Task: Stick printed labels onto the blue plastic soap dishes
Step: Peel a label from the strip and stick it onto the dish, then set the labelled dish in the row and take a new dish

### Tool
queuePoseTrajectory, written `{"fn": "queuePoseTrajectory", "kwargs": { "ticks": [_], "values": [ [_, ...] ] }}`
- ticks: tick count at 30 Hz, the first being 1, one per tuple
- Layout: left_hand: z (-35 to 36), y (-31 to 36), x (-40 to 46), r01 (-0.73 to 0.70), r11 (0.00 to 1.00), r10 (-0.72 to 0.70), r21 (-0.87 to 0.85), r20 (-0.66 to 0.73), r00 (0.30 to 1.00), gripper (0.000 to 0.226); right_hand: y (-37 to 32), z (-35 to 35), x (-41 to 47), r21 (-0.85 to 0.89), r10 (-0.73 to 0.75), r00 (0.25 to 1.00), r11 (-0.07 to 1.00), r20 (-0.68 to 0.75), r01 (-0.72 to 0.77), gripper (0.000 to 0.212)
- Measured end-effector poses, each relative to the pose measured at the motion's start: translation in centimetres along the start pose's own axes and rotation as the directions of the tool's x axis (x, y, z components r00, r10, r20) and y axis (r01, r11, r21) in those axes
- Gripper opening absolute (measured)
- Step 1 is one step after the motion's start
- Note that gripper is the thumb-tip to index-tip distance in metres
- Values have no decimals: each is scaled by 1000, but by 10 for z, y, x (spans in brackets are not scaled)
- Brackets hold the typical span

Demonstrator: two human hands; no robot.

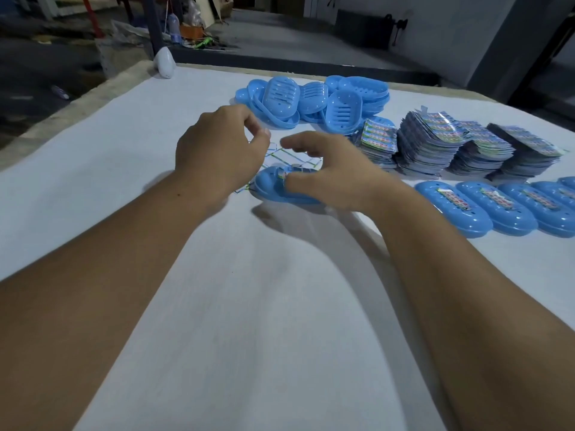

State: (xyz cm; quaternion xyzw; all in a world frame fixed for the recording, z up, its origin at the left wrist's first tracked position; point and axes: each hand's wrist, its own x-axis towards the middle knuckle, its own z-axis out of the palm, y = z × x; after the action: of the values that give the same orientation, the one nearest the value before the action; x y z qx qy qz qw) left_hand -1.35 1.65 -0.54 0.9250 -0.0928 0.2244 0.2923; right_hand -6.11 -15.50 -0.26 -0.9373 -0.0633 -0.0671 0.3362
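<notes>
White cloth covers the counter (pixel 155 126); right hand (pixel 323 178) grasps a blue soap dish (pixel 273 188), left hand (pixel 217 150) pinches label backing (pixel 289 157) at 12 o'clock.

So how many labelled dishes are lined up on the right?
4 show: first, second, third side by side along the right, and a fourth cut by the frame edge. More may lie out of view.

Printed labels (pixel 432 141) in stacks and on soap dishes (pixel 497 206): colourful print, too blurred to read.
</notes>
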Motion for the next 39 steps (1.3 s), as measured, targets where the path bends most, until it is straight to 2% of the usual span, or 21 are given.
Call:
{"fn": "queuePoseTrajectory", "kwargs": {
  "ticks": [3,6,11,15,18,22,30,39],
  "values": [
    [1,1,-3,-49,999,49,5,-19,999,16,-2,5,-5,-64,-6,996,998,86,11,76],
    [2,2,-6,-82,997,82,14,-27,996,17,-3,9,-8,-102,-6,998,995,67,12,71],
    [4,0,-8,-91,994,92,64,-11,996,21,-10,10,-20,-336,16,995,941,-98,-48,69],
    [7,-3,-6,-76,994,77,74,-4,997,25,-15,8,-41,-464,101,965,861,-243,-207,77],
    [9,-5,-5,-61,994,62,91,-5,998,28,-12,11,-54,-512,179,943,803,-281,-304,69],
    [10,-8,-5,-67,994,66,89,18,998,30,-5,11,-61,-507,246,924,779,-293,-368,67],
    [7,-5,-8,-57,996,53,66,61,997,27,4,8,-66,-410,303,895,808,-327,-423,60],
    [8,-2,-10,-65,996,60,63,81,995,24,22,-11,-76,-382,358,861,786,-361,-487,59]
  ]
}}
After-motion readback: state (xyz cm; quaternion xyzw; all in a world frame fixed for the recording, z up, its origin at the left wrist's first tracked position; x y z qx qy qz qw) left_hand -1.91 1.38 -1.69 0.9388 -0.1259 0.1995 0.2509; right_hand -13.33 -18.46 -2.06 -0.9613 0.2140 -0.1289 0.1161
